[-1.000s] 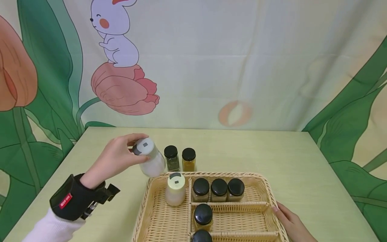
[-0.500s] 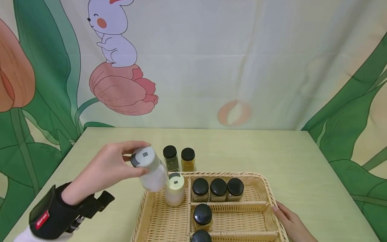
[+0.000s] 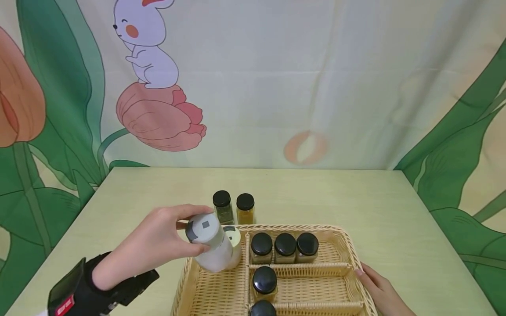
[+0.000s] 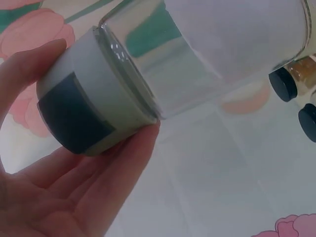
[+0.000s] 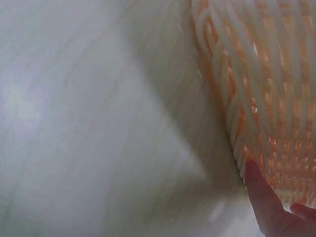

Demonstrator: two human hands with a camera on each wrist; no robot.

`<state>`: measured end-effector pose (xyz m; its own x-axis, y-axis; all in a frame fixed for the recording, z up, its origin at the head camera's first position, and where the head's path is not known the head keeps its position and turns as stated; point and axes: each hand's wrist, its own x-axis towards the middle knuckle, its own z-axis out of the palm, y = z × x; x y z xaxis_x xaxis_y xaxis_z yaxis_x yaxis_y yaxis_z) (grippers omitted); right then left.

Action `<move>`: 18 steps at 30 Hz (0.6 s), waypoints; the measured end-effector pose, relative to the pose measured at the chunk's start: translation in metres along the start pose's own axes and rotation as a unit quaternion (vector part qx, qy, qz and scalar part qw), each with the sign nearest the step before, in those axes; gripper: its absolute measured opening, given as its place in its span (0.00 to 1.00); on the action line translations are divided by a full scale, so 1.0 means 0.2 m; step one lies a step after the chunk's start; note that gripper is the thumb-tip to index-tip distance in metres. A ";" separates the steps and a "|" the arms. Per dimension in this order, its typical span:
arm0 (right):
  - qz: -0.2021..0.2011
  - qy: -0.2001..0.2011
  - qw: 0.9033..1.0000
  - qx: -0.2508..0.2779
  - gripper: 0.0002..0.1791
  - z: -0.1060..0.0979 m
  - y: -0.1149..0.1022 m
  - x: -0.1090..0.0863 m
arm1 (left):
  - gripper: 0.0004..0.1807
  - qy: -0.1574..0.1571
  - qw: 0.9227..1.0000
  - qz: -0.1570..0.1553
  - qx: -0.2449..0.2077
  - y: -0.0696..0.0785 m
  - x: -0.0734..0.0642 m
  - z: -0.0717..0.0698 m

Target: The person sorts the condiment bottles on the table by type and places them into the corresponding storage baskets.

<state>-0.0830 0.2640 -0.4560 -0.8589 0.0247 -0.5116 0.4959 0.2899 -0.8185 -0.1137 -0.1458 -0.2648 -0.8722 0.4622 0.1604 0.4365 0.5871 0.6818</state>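
Backdrop (image 3: 253,101): smooth pale cloth, printed rabbit, tulips, big green leaves. Same as half a second ago.

Table (image 3: 399,210): light, flat, faint grain.

Basket (image 3: 213,300): tan weave, braided rim, rounded corners, one long left compartment plus cross-divided ones on the right. Hasn't shifted.

Left hand (image 3: 170,232): gripping the held jar by its lid, thumb on near side, fingers on far side. Has come down and right since the last frame.

Right hand (image 3: 381,289): holding the basket's right rim, thumb at the rim, one straight finger against the outer wall. Unchanged.

Held jar (image 3: 216,259): clear smooth body, white contents, pale round lid with dark patch. Lid between the fingers, body sticking out past them. Tilted, base toward lower right, over the left compartment. Can't tell if it touches anything below. Now covers much of the second jar in head view; half a second ago it only just reached it.

Second jar (image 3: 236,249): pale lid, far end of left compartment.

Small jars: black round lids. Row of three (image 3: 285,245) in far right compartment, single jar (image 3: 265,281) in the next, another lid (image 3: 263,308) at bottom edge. Green-filled jar (image 3: 223,210) and yellow-filled jar (image 3: 246,213) stand on the table just behind the basket.
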 end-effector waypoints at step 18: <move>0.021 -0.021 0.998 0.054 0.55 -0.01 0.01 -0.01 | 0.28 -0.050 0.999 -0.005 0.012 -0.05 -0.04 0.19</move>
<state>-0.0804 0.2657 -0.4557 -0.8320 -0.0071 -0.5547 0.5441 0.1846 -0.8185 -0.1020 -0.1292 -0.2999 -0.8502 0.5200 0.0816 0.4347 0.6063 0.6659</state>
